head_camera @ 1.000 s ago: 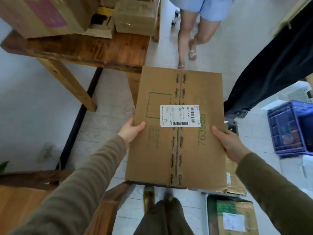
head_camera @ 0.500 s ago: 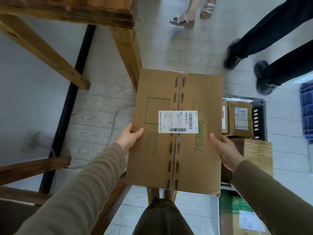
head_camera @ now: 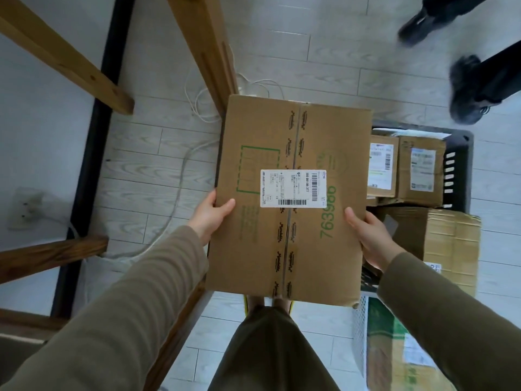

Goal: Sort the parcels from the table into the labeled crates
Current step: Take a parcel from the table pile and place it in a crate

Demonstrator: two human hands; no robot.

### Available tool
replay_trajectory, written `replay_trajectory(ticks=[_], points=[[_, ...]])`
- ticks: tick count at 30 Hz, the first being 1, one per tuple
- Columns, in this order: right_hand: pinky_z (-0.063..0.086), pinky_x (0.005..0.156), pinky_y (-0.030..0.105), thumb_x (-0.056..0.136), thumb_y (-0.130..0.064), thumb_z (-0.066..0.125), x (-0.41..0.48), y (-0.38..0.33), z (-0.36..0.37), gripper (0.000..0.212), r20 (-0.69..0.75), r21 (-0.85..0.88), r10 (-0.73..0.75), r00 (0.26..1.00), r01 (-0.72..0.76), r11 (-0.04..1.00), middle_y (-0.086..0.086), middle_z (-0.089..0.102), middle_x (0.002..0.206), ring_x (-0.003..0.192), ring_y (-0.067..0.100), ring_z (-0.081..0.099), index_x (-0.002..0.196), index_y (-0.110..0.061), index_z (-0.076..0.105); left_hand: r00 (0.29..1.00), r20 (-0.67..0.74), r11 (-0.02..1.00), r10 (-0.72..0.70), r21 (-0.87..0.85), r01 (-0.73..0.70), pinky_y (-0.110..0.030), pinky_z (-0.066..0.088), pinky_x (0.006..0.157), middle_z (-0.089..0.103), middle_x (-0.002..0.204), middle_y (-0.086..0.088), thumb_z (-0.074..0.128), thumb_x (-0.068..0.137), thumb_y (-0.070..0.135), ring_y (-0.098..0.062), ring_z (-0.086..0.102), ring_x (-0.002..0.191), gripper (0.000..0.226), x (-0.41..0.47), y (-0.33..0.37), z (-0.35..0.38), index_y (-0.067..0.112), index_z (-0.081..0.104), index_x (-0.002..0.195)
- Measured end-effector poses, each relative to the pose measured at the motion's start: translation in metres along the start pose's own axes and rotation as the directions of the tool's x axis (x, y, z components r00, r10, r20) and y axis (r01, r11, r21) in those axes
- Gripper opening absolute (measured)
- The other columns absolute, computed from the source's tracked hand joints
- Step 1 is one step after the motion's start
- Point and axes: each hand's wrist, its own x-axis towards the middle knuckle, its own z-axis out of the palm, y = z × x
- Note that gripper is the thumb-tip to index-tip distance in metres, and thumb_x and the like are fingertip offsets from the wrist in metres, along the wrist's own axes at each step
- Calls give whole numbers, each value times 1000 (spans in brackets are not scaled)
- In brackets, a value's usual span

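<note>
Flat brown cardboard parcel (head_camera: 290, 235): we are holding it in the air before our body, above the pale plank floor (head_camera: 324, 66), its white shipping label (head_camera: 293, 189) facing up.
Grip: our left hand (head_camera: 210, 218) and right hand (head_camera: 369, 238) are clamping the two long edges, thumbs (head_camera: 225, 206) lying on the top face, the other fingers hidden underneath.
Long axis: it is running away from us along the taped seam.
Key relation: the dark plastic crate (head_camera: 458, 170) is sitting on the floor to the right of the parcel and below it, so our right hand is the nearer one; the parcel is hiding the crate's left rim.
Crate contents: small brown boxes (head_camera: 420, 170) are lying in it, and a bigger creased carton (head_camera: 451, 241) is resting at its near end; we cannot read any crate label.
Second crate: a white mesh crate (head_camera: 358, 328) is standing nearer us on the right, holding a green-printed box (head_camera: 386, 334).
Next move: we are judging that the parcel needs carrying rightward and lowering, if this is its crate.
Surface: only its wooden legs (head_camera: 203, 46) are showing, on our left; the top is out of view.
Room: a white cable (head_camera: 180, 176) is trailing over the floor, and another person's dark shoes (head_camera: 465, 88) are showing beyond.
</note>
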Motion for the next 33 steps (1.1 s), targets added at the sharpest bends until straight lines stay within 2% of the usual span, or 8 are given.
replay_trajectory(ticks=[3, 6, 11, 14, 18, 23, 28, 33], points=[[52, 75, 36, 95, -28, 53, 11, 3, 3, 46, -13, -20, -13, 1000, 13, 1000, 12, 61, 124, 99, 23, 63, 136, -8, 45, 1000, -6, 1000, -17, 19, 17, -34, 49, 88, 60, 124, -7, 53, 96, 16, -21, 60, 104, 39, 11, -5, -3, 17, 46, 134], [51, 77, 37, 95, -31, 52, 22, 3, 6, 52, -28, -53, -15, 999, 13, 998, 9, 57, 130, 107, 24, 60, 141, -11, 39, 999, -14, 999, -40, 21, 41, -35, 49, 87, 59, 127, -7, 50, 97, 17, -22, 60, 105, 41, 19, -9, -6, 16, 44, 137], [52, 75, 34, 97, -26, 50, 30, 7, 14, 40, -35, -34, -39, 999, 38, 999, 8, 60, 120, 101, 23, 62, 134, -10, 46, 998, -39, 999, -49, -26, 48, -30, 50, 78, 58, 126, -6, 51, 97, 17, -17, 61, 95, 38, 28, -13, -10, 18, 44, 134], [52, 90, 43, 94, -34, 55, 34, 7, 17, 51, -73, -76, -42, 996, 36, 996, 8, 58, 128, 106, 24, 61, 139, -12, 43, 999, -45, 999, -26, -19, 26, -25, 49, 72, 59, 122, -5, 50, 97, 16, -13, 61, 89, 35, 34, -8, -9, 18, 45, 132], [47, 98, 47, 96, -33, 52, 44, 8, 20, 49, -63, -79, -18, 998, 13, 997, 8, 56, 130, 110, 25, 59, 138, -10, 42, 999, -38, 999, -37, -1, 37, -29, 49, 75, 59, 126, -7, 49, 98, 16, -18, 60, 98, 38, 44, -9, -7, 16, 44, 136], [49, 82, 37, 99, -27, 46, 54, 19, 26, 39, -65, -60, -12, 998, 8, 998, 7, 58, 122, 103, 23, 59, 135, -12, 44, 998, -40, 999, -44, 6, 44, -24, 50, 69, 59, 125, -4, 49, 98, 16, -11, 61, 89, 43, 57, -23, -9, 18, 40, 140], [49, 82, 36, 100, -26, 45, 60, 26, 30, 38, -76, -68, -24, 997, 19, 998, 5, 58, 118, 98, 20, 60, 135, -13, 44, 999, -36, 999, -40, 17, 41, -20, 50, 69, 59, 127, -5, 50, 98, 17, -13, 61, 94, 41, 65, -32, -10, 17, 43, 138], [48, 82, 36, 100, -27, 44, 60, 27, 30, 37, -72, -85, -40, 997, 34, 996, 5, 58, 119, 97, 19, 59, 134, -14, 44, 999, -29, 999, -37, 26, 38, -24, 51, 74, 60, 126, -7, 50, 97, 16, -17, 61, 99, 40, 68, -34, -12, 17, 43, 137]])
